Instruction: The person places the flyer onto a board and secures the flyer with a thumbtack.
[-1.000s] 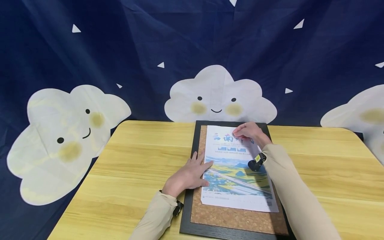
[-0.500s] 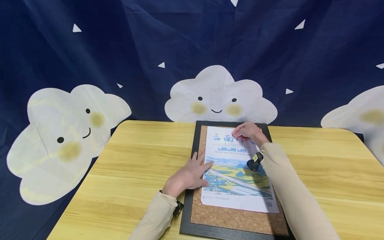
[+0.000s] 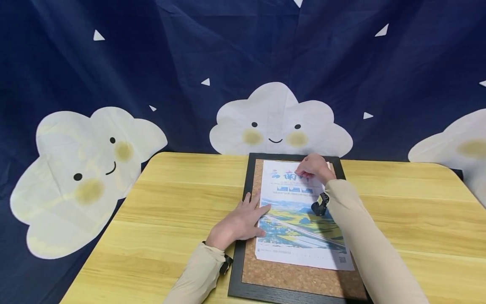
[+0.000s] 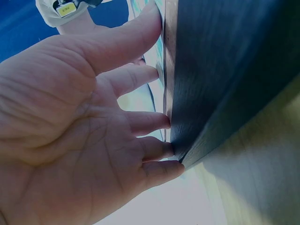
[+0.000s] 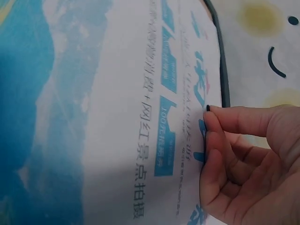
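Note:
A paper poster (image 3: pixel 300 249) with blue lettering and a yellow-blue landscape lies on a black-framed cork board (image 3: pixel 296 278). My left hand (image 3: pixel 240 221) rests with spread fingers over the board's left side; its thumb and index finger reach onto the sheet. In the left wrist view these fingers stay straight along the dark frame (image 4: pixel 206 61). Near the poster's top, my right hand (image 3: pixel 314 166) has its fingers bent down onto the printed title. Between thumb and fingertips it pinches a small black piece (image 5: pixel 208 108), mostly hidden by the fingers.
The board lies on a light wooden table (image 3: pixel 182 194), its top side near the far edge. Behind hangs a dark blue curtain (image 3: pixel 243 46) with white smiling clouds (image 3: pixel 279 112). A black wrist camera (image 3: pixel 319 207) overlaps the poster below the right hand.
The right wrist and forearm have swung slightly left, while the fingertips stay at nearly the same spot on the title. The left hand keeps its place.

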The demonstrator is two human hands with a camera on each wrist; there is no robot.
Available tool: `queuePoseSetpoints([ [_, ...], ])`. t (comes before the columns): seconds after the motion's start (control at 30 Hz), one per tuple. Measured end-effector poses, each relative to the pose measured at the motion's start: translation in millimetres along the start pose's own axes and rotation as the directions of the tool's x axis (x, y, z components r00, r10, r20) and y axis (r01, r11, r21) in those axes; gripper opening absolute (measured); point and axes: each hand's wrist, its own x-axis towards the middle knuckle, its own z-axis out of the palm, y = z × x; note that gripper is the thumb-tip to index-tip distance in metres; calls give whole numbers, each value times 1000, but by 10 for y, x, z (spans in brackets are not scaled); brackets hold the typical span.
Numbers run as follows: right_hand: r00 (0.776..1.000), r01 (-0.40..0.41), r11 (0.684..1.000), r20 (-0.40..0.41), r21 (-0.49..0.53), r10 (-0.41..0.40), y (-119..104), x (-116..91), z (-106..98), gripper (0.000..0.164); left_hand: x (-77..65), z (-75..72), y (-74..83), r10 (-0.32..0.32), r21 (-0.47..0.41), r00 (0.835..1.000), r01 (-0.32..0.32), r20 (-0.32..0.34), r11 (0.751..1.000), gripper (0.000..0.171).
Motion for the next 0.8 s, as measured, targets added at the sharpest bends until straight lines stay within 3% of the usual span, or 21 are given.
queuePoseSetpoints([
  [0.23,999,9,995,-31,-99,-12,0,9,10,14,9,0,17,12,-4,1000,-12,-9,1000,71],
  [0.4,996,68,988,-48,-135,-75,39,-28,18,23,9,-8,2,10,-12,1000,-10,-7,1000,70],
  [0.67,985,156,988,-72,20,-154,202,-193,-9,30,0,-31,-69,50,-28,999,-50,-7,998,68],
  [0.8,964,224,974,-143,-18,-224,279,-403,-91,39,-8,-92,-156,82,-95,992,-92,-100,991,62],
])
